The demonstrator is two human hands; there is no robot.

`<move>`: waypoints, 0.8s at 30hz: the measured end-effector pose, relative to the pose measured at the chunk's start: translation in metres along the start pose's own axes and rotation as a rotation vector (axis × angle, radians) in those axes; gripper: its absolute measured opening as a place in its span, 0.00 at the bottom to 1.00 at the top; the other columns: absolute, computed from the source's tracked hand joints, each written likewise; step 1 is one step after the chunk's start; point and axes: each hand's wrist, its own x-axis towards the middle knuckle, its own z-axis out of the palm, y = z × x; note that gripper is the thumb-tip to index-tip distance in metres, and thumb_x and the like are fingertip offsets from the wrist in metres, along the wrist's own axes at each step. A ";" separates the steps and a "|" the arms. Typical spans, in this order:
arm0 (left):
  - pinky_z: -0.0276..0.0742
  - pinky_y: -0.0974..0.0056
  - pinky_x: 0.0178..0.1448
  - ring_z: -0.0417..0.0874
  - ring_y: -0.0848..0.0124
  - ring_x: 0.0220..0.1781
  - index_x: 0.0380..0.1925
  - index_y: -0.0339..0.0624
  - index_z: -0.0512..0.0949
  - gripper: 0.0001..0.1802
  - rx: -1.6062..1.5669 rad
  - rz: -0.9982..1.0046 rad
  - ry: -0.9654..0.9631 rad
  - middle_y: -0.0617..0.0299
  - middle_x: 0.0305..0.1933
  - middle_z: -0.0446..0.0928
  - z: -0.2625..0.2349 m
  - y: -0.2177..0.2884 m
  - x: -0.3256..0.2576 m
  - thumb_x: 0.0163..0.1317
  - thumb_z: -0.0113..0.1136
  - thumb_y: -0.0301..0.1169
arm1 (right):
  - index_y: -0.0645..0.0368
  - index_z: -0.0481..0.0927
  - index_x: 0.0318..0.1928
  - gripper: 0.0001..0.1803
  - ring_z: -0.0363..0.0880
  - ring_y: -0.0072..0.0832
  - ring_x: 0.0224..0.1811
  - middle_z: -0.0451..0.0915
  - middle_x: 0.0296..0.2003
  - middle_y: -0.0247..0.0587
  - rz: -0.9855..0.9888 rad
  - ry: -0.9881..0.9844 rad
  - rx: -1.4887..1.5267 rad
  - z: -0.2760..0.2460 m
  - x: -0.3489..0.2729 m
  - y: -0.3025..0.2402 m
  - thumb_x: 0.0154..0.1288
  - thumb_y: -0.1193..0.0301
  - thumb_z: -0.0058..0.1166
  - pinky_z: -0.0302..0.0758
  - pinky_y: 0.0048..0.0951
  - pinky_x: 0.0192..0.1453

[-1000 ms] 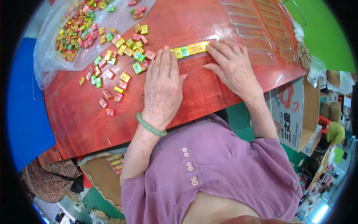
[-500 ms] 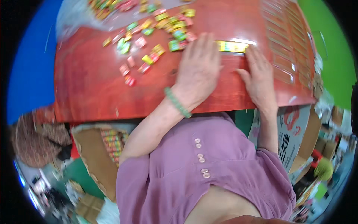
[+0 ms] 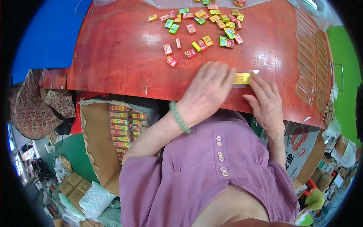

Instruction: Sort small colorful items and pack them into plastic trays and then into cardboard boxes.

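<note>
A narrow clear plastic tray (image 3: pixel 239 86) with small yellow boxes (image 3: pixel 242 78) in it lies on the red table near its front edge. My left hand (image 3: pixel 210 90), with a green beaded bracelet at the wrist, is curled over the tray's left end and hides that part. At the other end my right hand (image 3: pixel 266 100) grips the tray with its fingertips, its thumb lower and apart from the fingers. Beyond my hands, loose little boxes in red, green and yellow (image 3: pixel 202 45) are scattered over the tabletop.
Several empty clear trays (image 3: pixel 306 87) lie side by side at the table's right. Clear plastic sheeting (image 3: pixel 170 3) covers the far edge. Under the front edge stand an open carton (image 3: pixel 96 140) holding rows of small packs and a white printed carton (image 3: pixel 297 143).
My view has shifted, showing less of the far pile. Both hands and the tray are closer to the table's front edge. My left fingers, stretched before, are now curled.
</note>
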 end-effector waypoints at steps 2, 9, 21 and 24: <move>0.69 0.46 0.72 0.75 0.48 0.65 0.58 0.28 0.75 0.23 -0.038 -0.081 -0.001 0.42 0.59 0.74 -0.020 -0.008 -0.023 0.65 0.60 0.30 | 0.63 0.83 0.54 0.20 0.81 0.45 0.53 0.83 0.56 0.46 -0.084 -0.047 0.184 -0.005 0.017 -0.014 0.64 0.69 0.66 0.77 0.41 0.58; 0.76 0.44 0.65 0.77 0.45 0.61 0.59 0.32 0.77 0.24 0.158 -0.247 0.099 0.44 0.59 0.75 -0.056 -0.026 -0.087 0.62 0.65 0.22 | 0.53 0.80 0.59 0.20 0.77 0.40 0.63 0.79 0.62 0.40 -0.372 -0.011 0.195 0.027 0.105 -0.041 0.68 0.69 0.61 0.71 0.47 0.64; 0.74 0.49 0.62 0.76 0.47 0.59 0.61 0.33 0.78 0.20 0.347 -0.570 0.192 0.45 0.59 0.74 -0.083 -0.080 -0.130 0.69 0.60 0.22 | 0.54 0.80 0.50 0.19 0.74 0.39 0.67 0.79 0.59 0.41 -0.494 0.155 0.127 0.081 0.128 -0.048 0.71 0.54 0.57 0.68 0.50 0.71; 0.73 0.47 0.65 0.75 0.46 0.62 0.60 0.32 0.77 0.21 0.403 -0.646 0.173 0.43 0.62 0.73 -0.080 -0.094 -0.111 0.69 0.62 0.25 | 0.57 0.80 0.46 0.18 0.78 0.39 0.55 0.79 0.49 0.41 -0.285 0.054 0.020 0.058 0.122 -0.037 0.66 0.57 0.64 0.73 0.45 0.60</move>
